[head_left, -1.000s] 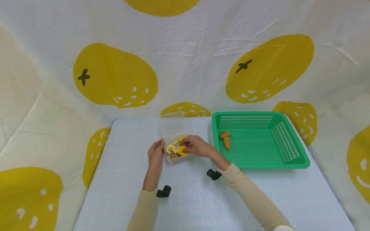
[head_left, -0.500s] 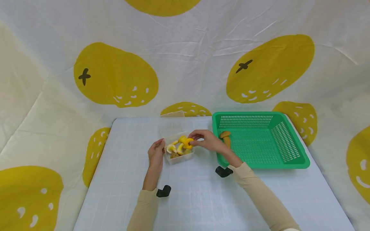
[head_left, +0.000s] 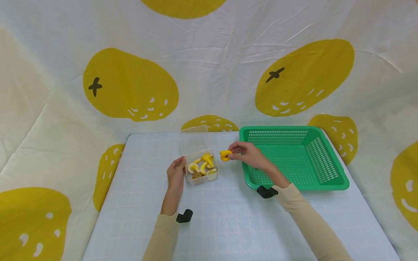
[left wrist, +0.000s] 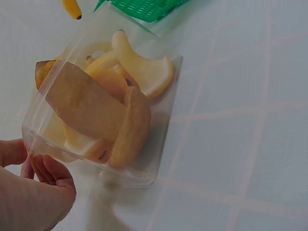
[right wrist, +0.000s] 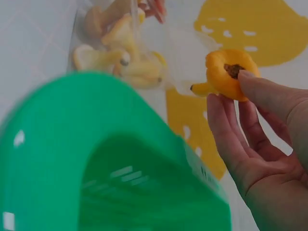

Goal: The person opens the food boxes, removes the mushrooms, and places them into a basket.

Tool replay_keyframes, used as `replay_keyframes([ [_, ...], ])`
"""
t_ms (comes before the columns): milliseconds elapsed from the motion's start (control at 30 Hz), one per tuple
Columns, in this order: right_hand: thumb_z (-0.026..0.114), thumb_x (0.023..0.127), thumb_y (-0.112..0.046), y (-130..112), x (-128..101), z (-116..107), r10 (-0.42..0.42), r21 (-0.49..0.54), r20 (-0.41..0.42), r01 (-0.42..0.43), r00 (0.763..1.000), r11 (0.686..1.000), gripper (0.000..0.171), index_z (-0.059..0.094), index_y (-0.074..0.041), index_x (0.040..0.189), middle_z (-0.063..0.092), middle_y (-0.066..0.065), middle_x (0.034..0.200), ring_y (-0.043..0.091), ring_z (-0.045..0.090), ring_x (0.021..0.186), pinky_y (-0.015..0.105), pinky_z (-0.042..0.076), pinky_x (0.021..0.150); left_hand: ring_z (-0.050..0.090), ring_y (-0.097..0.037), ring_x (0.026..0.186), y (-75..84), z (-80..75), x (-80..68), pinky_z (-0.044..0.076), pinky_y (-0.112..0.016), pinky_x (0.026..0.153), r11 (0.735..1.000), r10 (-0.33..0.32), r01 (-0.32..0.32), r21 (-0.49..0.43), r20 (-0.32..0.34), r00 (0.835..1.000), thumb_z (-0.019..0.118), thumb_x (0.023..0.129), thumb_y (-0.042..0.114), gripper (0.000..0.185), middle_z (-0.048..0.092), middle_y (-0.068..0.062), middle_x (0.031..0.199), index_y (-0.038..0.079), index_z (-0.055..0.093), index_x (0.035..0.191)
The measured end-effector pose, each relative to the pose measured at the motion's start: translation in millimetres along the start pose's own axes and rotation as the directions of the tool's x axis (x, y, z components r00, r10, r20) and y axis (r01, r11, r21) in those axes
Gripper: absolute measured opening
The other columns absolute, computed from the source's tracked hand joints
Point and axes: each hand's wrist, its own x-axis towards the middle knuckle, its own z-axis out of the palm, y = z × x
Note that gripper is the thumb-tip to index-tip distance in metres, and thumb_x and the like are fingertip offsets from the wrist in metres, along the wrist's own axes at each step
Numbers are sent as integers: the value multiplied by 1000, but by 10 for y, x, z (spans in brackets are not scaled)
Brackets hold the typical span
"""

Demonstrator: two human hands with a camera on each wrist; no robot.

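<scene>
The right hand (head_left: 247, 154) is pinching a yellow mushroom (head_left: 225, 154) in the air between the clear box (head_left: 200, 168) and the green basket (head_left: 295, 159). The left hand (head_left: 176, 174) is gripping the box's edge. Several mushrooms are waiting inside, so much seems left.

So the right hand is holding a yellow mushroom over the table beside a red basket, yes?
Not quite: the basket is green, as the head view shows. The right hand does pinch a yellow mushroom over the table beside it.
</scene>
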Motion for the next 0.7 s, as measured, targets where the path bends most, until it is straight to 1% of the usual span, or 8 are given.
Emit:
replay_keyframes([
  [67,73,96,-6,18,-40,-68,28,27,-16,-27,999,999,23,66,2,117,66,17,113,27,66,101,29,56,86,48,-8,72,-4,-1,5,43,-20,65,1000,1,-1,1,-1,1000,66,101,9,34,59,3,90,-9,61,129],
  [133,72,96,-5,30,-84,-139,47,54,-23,-45,999,998,25,65,4,119,65,20,115,28,66,101,33,57,86,48,-8,72,-12,3,11,43,-20,65,1000,8,-8,8,-8,1000,66,101,9,31,59,3,90,-8,63,127],
  [233,71,97,-5,64,-137,-245,73,76,-34,-70,997,995,27,63,6,120,64,23,117,27,67,101,39,58,88,48,-9,73,5,-7,16,44,-22,67,1000,0,0,16,1,1000,65,102,7,31,60,2,91,-9,62,127],
  [300,71,98,-6,88,-173,-316,89,79,-49,-85,995,993,26,63,6,119,63,24,117,28,67,100,40,58,88,48,-9,74,6,-12,17,44,-23,68,1000,-5,5,17,4,1000,65,102,8,31,60,3,91,-8,63,128],
  [367,70,98,-7,114,-208,-387,105,75,-67,-100,992,992,25,63,5,118,63,24,118,30,67,101,37,59,87,48,-9,74,7,-19,17,44,-23,68,1000,-10,10,14,7,1000,66,101,9,33,60,3,91,-9,62,129],
  [500,69,100,-9,160,-294,-533,122,48,-94,-118,988,992,25,62,5,119,60,23,123,32,65,106,28,58,86,48,-9,74,-32,-8,20,43,-21,68,1000,12,-12,17,-8,1000,67,101,10,32,59,4,90,-8,63,128],
  [600,69,100,-12,190,-360,-636,132,24,-109,-130,985,991,28,61,6,121,58,23,126,28,65,109,28,57,88,48,-9,74,-41,-1,19,43,-21,68,1000,23,-23,18,-13,1000,68,101,11,31,59,4,89,-7,64,126],
  [700,69,100,-13,235,-403,-724,141,11,-122,-141,982,990,30,60,6,121,57,23,125,22,65,107,27,57,88,49,-8,73,-46,1,22,43,-20,67,999,29,-29,18,-16,999,67,101,11,29,60,3,91,-6,65,124],
])
